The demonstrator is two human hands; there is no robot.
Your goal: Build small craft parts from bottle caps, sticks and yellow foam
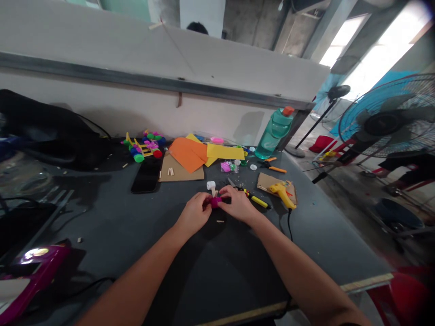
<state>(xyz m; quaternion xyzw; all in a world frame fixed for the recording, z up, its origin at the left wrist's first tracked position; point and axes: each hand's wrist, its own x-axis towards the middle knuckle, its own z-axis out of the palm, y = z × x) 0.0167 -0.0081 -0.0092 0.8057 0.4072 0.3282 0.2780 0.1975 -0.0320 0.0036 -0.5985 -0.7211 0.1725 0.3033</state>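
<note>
Between the fingertips of my two hands sits a small magenta piece, low over the dark tabletop. My left hand pinches it from the left. From the right, my right hand grips the same piece. A white roll-shaped piece with a pale stick stands just beyond it; whether they are joined I cannot tell. Close to my right hand lies a yellow-and-black handled tool. A small pale stick rests on the table nearer to me.
Orange paper and yellow paper lie at the back over cardboard, beside a phone. On the right are a yellow glue gun, orange-handled pliers and a teal bottle. Colourful models stand back left.
</note>
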